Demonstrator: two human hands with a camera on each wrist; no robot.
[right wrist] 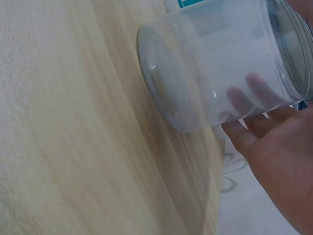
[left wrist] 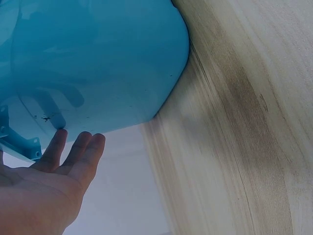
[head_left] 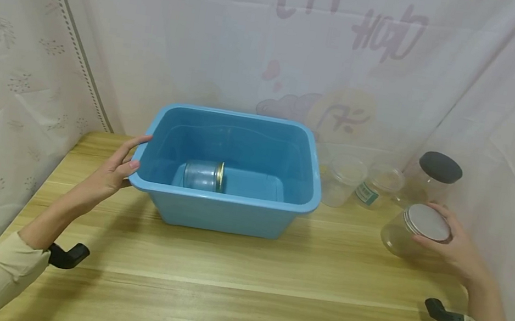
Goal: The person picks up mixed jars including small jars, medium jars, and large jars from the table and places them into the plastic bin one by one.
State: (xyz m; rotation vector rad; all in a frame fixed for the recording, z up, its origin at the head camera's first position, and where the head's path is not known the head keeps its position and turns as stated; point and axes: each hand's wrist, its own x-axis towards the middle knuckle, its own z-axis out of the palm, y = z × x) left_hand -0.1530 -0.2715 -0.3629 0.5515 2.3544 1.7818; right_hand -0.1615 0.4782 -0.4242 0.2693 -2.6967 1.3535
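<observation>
A blue plastic tub stands on the wooden table, and a clear jar with a gold lid lies on its side inside. My left hand holds the tub's left rim, thumb and forefinger at the edge. In the left wrist view, the other fingers reach along the tub's outer wall. Far to the right, my right hand grips a clear jar with a silver-grey lid near its top. The right wrist view shows fingers behind the jar's transparent wall, its base close to the tabletop.
Right of the tub stand a clear plastic container, a jar with a green label and a clear jar with a black lid. Printed cloth hangs behind the table and along both sides.
</observation>
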